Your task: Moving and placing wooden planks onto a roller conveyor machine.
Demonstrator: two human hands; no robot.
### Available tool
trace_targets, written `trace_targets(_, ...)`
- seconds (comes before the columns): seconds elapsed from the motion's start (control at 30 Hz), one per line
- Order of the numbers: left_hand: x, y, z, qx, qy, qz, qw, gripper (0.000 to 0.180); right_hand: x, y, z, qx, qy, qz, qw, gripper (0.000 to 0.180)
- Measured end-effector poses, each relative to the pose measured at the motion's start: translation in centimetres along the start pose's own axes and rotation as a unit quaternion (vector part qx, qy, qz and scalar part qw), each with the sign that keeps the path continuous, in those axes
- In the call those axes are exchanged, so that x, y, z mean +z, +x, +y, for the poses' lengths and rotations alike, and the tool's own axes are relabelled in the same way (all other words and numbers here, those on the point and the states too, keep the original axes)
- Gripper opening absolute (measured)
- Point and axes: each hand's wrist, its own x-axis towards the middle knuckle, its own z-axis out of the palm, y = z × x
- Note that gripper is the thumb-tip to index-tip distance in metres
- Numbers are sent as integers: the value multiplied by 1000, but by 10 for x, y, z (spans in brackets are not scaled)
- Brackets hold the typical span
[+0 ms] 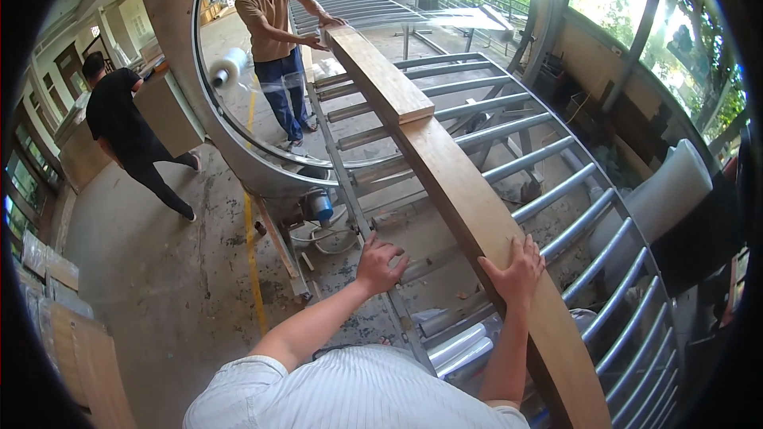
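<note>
Together, both hands work at a roller conveyor (pixel 556 191). On its rollers lies a long wooden plank (pixel 469 199), with a shorter board (pixel 377 75) stacked on its far end. My right hand (pixel 515 272) presses flat on the plank's near edge, fingers spread. My left hand (pixel 380 260), fingers spread and curled, rests on the conveyor's steel side rail (pixel 342 175). At the far end, a co-worker's hands (pixel 327 32) touch the shorter board beside a large wrapping ring (pixel 208 111).

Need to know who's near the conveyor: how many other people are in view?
2. One person at the far end, hands on the board; another walking at left.
</note>
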Motion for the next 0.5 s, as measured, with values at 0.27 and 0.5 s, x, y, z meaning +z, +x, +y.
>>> trace_targets(0.27,3,-1,-1,9,7,13,1000,21,5,11,-10,9,6,-5,1000,96)
trace_targets(0.5,3,-2,1,5,9,11,1000,21,17,28,-28,9,15,-1,1000,95)
